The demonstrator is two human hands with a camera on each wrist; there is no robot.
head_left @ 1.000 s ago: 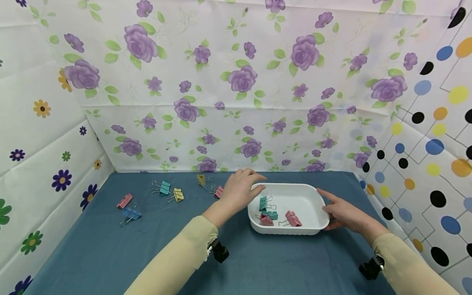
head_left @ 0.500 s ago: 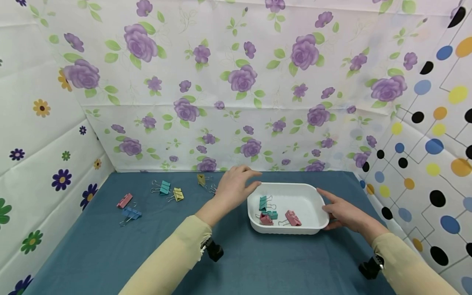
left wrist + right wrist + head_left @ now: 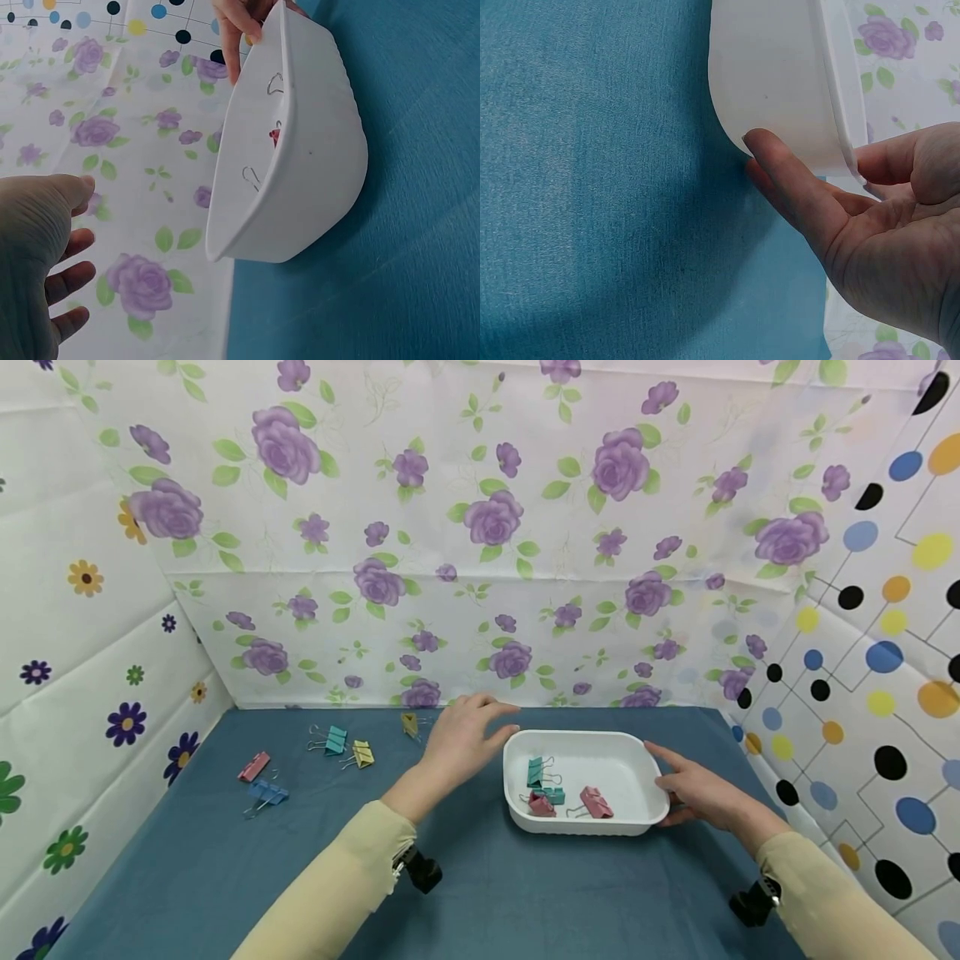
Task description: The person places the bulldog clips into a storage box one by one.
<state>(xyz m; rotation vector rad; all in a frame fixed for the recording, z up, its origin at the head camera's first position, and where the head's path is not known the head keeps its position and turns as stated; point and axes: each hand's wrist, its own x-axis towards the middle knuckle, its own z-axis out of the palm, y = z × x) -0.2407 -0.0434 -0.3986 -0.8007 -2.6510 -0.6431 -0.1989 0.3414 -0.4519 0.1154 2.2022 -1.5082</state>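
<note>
A white plastic tray [image 3: 633, 789] stands on the blue cloth, with binder clips lying inside. Among them are a teal binder clip [image 3: 536, 773], a second teal one partly covered by a red clip [image 3: 542, 806], and a pink binder clip [image 3: 596, 803]. My right hand [image 3: 705, 793] holds the tray's right end, with fingers at the rim and against the outer wall, as the right wrist view shows. Just off the tray's left rim, my left hand [image 3: 465, 739] hovers with thumb and fingers spread and nothing between them; the left wrist view shows it apart from the tray.
Further left on the cloth [image 3: 300, 852] lie a pink clip [image 3: 254, 767], a blue clip [image 3: 267, 792], a teal clip [image 3: 335, 742], and yellow clips [image 3: 363, 754], one of them near the back. Patterned sheets [image 3: 450, 635] enclose the back and sides.
My left hand has drawn left, away from the tray, and now covers the pink clip seen earlier beside it. The right hand and the tray have stayed put.
</note>
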